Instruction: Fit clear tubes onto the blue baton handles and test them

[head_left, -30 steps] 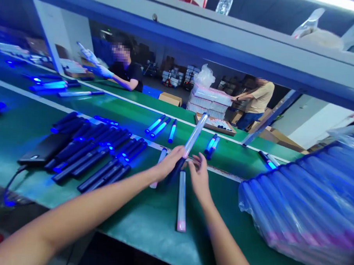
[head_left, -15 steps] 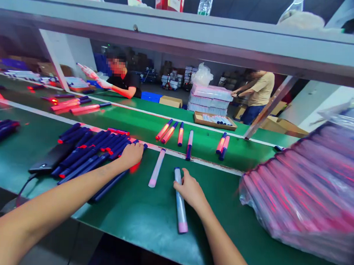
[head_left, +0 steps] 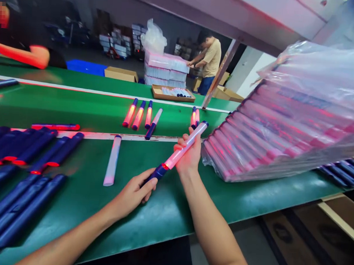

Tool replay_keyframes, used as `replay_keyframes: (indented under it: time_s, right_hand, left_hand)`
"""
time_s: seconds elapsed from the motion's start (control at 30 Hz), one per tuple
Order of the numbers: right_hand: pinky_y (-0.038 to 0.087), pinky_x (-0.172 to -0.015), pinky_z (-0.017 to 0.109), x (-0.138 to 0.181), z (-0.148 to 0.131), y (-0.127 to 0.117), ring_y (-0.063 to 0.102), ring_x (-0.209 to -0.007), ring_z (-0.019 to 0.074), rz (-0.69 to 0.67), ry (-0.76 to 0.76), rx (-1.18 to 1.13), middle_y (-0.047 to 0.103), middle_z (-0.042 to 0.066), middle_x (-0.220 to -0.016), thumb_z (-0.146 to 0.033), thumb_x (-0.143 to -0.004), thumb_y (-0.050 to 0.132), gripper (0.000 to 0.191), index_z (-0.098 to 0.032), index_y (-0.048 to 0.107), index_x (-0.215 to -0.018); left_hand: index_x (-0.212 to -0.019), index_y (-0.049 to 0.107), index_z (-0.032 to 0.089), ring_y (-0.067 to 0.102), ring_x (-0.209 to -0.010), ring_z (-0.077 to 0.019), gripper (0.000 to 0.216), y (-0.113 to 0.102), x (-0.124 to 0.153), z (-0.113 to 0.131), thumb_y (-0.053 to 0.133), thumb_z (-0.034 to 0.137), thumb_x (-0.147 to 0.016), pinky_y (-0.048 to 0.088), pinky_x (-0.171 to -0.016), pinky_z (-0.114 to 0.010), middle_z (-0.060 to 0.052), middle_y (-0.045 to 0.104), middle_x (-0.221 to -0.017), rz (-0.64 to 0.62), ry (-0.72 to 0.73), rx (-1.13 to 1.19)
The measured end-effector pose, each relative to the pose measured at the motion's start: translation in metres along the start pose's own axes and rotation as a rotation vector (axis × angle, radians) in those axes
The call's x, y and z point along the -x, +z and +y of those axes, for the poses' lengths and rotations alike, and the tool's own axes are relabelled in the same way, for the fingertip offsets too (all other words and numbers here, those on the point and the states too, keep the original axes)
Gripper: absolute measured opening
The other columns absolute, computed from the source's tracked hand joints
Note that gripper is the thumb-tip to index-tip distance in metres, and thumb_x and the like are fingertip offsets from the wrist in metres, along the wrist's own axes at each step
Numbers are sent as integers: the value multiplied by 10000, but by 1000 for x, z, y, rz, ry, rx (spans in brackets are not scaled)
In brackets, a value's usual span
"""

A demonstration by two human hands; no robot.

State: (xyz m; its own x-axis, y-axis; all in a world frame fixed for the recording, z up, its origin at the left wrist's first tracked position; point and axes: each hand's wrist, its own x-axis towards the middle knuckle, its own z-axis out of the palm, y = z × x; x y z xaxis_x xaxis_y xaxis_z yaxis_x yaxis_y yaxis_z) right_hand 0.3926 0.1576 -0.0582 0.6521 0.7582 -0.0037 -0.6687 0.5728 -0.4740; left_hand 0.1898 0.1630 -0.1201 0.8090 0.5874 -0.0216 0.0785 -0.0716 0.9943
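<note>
My left hand (head_left: 139, 187) is wrapped round a dark blue light-wand handle (head_left: 158, 173), whose front end glows red. The fingers of my right hand (head_left: 189, 152) close round a translucent light-wand tube (head_left: 184, 147) with a dark cap at its far end. Tube and handle meet end to end, tilted up to the right above the table, and red light shines into the tube. A loose white tube (head_left: 112, 161) with a pinkish end lies on the green table (head_left: 88, 218), left of my hands. Many dark blue handles (head_left: 29, 214) lie farther left, some lit red.
A plastic-wrapped stack of tubes (head_left: 271, 132) rises close on my right. Several lit wands (head_left: 139, 116) lie on the green belt (head_left: 101, 109) ahead. Beyond are a shallow carton (head_left: 156, 93), a slanted post (head_left: 222, 74) and two people.
My left hand has left the pile with a handle, now meeting the tube that my right hand has raised off the table. The view has swung right.
</note>
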Motion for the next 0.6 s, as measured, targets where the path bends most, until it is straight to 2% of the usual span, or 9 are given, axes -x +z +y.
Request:
replay_keyframes:
  time_s: [0.17, 0.37, 0.47, 0.6]
  right_hand:
    - [358, -451, 130, 15, 2, 8, 378, -480, 17, -74, -46, 0, 445, -83, -727, -415, -963, 542, 207, -243, 598, -1064]
    - [352, -453, 151, 26, 1, 17, 369, -487, 22, -130, -168, 121, 439, -74, -748, -431, -968, 518, 203, -249, 577, -1035]
    - [366, -464, 159, 27, 2, 17, 392, -499, 22, -110, -187, 155, 440, -74, -760, -441, -966, 526, 214, -248, 558, -1051]
    - [384, -475, 171, 25, 3, 17, 437, -530, 23, -44, -224, 218, 454, -68, -796, -452, -953, 563, 253, -250, 542, -1104]
  left_hand:
    - [-1083, 587, 180, 461, -518, -60, 360, -3, 1, -4, 495, 520, -1007, 381, -476, -198, 13, 562, -826, -33, -34, 63]
    - [-973, 568, 178, 466, -498, -45, 341, 2, 4, -2, 521, 514, -999, 368, -449, -178, 24, 556, -804, -71, -63, 165]
    - [-930, 541, 178, 458, -470, -40, 342, 4, 4, -1, 518, 512, -1000, 351, -426, -175, 26, 562, -791, -107, -91, 280]
    - [-947, 539, 180, 446, -469, -41, 339, 3, 3, 0, 551, 517, -982, 350, -419, -174, 27, 565, -785, -70, -108, 301]
